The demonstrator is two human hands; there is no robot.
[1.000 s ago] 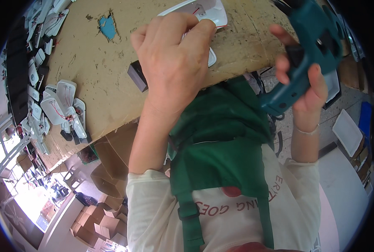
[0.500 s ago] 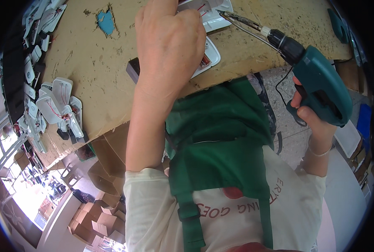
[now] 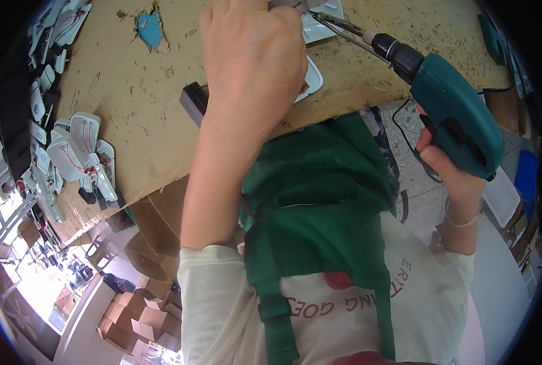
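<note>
My right hand (image 3: pixel 456 173) is wrapped round the handle of a teal soldering gun (image 3: pixel 456 112). The gun's long thin tip points left, over a white plastic casing (image 3: pixel 327 29) at the top edge of the picture. Beside that tip, my left hand (image 3: pixel 256 61) is curled with its knuckles up. Its fingertips are hidden behind the hand and past the picture's edge, so what they pinch does not show. Partly under my left hand lies a second white casing (image 3: pixel 313 78). A small black block (image 3: pixel 193 100) sits beside my left wrist.
Several white casings with red wires (image 3: pixel 83 149) are piled on the worn bench (image 3: pixel 137 109) at the left. More casings line its far left side. A teal tool (image 3: pixel 490 39) lies at the right end. Cardboard boxes (image 3: pixel 146 319) stand on the floor at lower left.
The soldering gun and my right hand have moved a little left, the tip closer to my left hand. My left hand has shifted slightly right, and the upper casing has moved a little right too.
</note>
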